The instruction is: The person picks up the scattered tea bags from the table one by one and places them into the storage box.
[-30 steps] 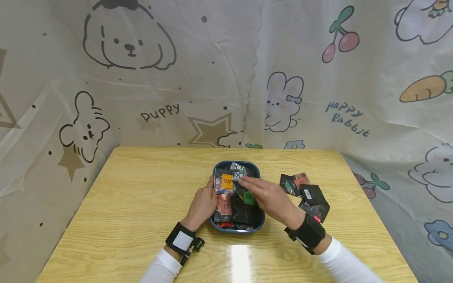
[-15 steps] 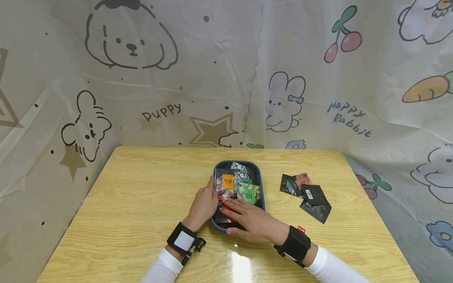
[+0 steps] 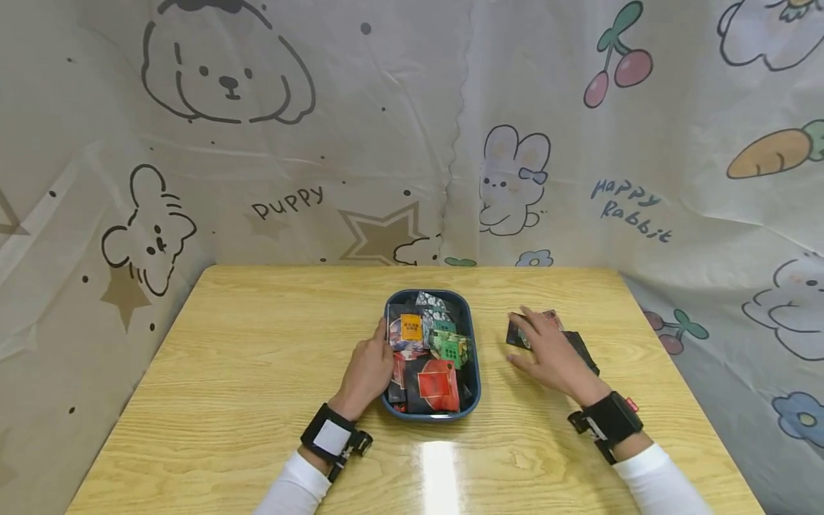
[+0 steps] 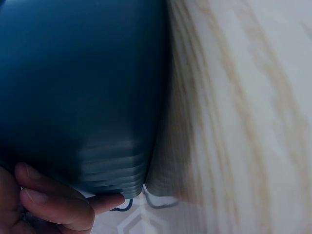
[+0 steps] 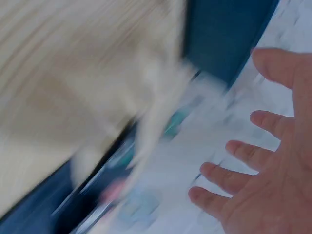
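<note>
A dark blue plastic tub (image 3: 476,383) stands mid-table, filled with small flat sachets in black, red, green and orange; a black-and-red sachet (image 3: 433,386) lies on top at the near end. My left hand (image 3: 367,375) holds the tub's left side; the left wrist view shows curled fingers (image 4: 63,209) and one fingertip against the ribbed wall. To the right, my right hand (image 3: 553,357) is over the loose pile of black sachets (image 3: 582,350), fingers spread and partly covering it. In the right wrist view its fingers (image 5: 239,178) are apart, with nothing between them.
The wood-grain table (image 3: 283,322) carries the tub and the pile. A printed cloth (image 3: 412,136) with cartoon animals hangs behind the far edge and along both sides. Black straps with cameras sit on both wrists.
My right hand has gone from the tub's far half to its near half, laid the black-and-red sachet there, then moved right to the loose pile. My left hand has stayed put.
</note>
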Demonstrator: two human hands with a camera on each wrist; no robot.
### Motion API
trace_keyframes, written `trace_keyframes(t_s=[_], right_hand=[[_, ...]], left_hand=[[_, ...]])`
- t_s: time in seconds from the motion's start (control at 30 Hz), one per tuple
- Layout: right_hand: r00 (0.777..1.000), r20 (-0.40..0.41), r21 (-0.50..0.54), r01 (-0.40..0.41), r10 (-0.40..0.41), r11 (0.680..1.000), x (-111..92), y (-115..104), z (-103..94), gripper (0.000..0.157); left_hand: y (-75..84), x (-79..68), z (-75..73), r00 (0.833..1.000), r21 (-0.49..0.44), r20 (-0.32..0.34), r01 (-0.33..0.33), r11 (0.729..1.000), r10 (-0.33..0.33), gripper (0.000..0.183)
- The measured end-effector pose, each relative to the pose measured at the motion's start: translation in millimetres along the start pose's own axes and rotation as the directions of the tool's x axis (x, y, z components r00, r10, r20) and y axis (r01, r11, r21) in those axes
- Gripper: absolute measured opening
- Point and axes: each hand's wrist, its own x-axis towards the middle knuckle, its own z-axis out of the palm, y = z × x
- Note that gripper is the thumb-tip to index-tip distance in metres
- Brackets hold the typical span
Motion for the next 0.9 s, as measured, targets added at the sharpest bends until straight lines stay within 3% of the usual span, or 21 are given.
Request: trace_keyframes(t_s=[0.13, 0.3, 0.6, 0.9], right_hand=[[0.984, 0.056, 0.01, -0.172, 0.171, 0.985, -19.5, 46.4, 0.8, 0.086], [0.952, 0.143, 0.037, -0.278, 0.27, 0.96, -37.9, 70.6, 7.0, 0.089], [0.948, 0.091, 0.049, -0.31, 0.305, 0.949, -39.9, 70.7, -1.4, 0.047], [0.968, -0.038, -0.024, -0.249, 0.248, 0.968, -32.0, 68.7, -11.2, 0.038]], left_hand=[[-0.7, -0.3, -3.2, 1.0, -0.009, 0.009, 0.022, 1.0, -0.022, 0.053], [-1.8, -0.4, -5.1, 0.999, -0.022, 0.016, 0.029, 0.999, -0.029, 0.053], [-0.9, -1.6, -3.0, 0.998, -0.039, 0.031, 0.048, 0.998, -0.046, 0.054], [0.9, 0.6, -2.3, 0.998, -0.074, 0.045, 0.05, 0.996, -0.047, 0.053]])
